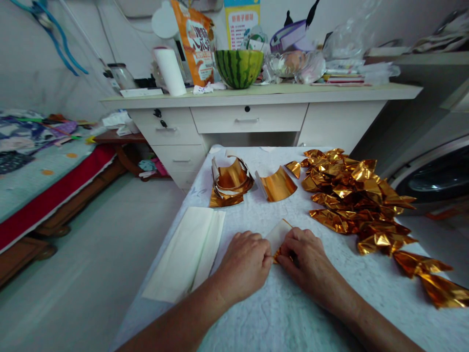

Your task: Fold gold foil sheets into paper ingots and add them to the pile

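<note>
Both hands meet over a sheet of gold foil paper [277, 235], white side up, at the middle of the table. My left hand [249, 259] is closed, pinching the sheet's left edge. My right hand [301, 252] bends its fingers over the sheet's right part, where a folded gold strip shows between the hands. The fingers cover much of the sheet. Beyond them lies a curved gold foil sheet [278, 185], with a small gold piece [293, 168] beside it. A curled stack of gold foil sheets [231, 178] stands farther left.
Folded gold foil pieces [351, 190] are heaped along the right side. White paper sheets [183, 254] lie left of my left hand. Behind the table is a white desk [252, 115] bearing a watermelon half [239, 67]. A bed [54, 171] stands left, a washing machine [436, 171] right.
</note>
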A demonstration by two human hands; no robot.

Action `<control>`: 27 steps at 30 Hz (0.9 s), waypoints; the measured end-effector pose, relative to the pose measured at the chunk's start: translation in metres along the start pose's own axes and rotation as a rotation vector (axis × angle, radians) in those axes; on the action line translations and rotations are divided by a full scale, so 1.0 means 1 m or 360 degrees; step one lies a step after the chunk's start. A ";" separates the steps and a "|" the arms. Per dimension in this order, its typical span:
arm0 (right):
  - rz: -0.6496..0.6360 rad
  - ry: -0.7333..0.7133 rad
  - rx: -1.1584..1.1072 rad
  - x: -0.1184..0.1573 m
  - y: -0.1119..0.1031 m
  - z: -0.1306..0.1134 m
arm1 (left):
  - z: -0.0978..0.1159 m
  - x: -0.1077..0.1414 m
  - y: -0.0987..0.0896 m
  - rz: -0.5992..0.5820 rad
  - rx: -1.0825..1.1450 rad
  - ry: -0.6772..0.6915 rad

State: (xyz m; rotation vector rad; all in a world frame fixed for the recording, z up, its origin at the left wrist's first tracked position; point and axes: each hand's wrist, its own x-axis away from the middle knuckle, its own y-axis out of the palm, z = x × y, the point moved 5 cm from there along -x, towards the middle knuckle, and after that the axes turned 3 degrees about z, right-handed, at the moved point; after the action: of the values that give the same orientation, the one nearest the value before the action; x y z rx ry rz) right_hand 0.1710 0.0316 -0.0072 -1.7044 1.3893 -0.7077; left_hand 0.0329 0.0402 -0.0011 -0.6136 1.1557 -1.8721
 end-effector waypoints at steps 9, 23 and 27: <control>0.0043 -0.0027 0.0000 -0.001 0.002 0.002 | 0.000 0.000 -0.001 0.0011 0.0044 -0.0043; 0.0072 -0.0060 0.0011 0.000 0.002 0.002 | 0.000 -0.002 -0.003 -0.0047 0.0126 -0.0084; 0.0084 -0.0075 0.0044 0.001 0.002 0.001 | 0.000 -0.004 -0.004 -0.0059 0.0137 -0.0131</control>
State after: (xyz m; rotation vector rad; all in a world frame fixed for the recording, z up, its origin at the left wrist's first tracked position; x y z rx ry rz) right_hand 0.1709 0.0303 -0.0098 -1.6470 1.3806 -0.6506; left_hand 0.0333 0.0442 0.0022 -0.6610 1.0117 -1.8993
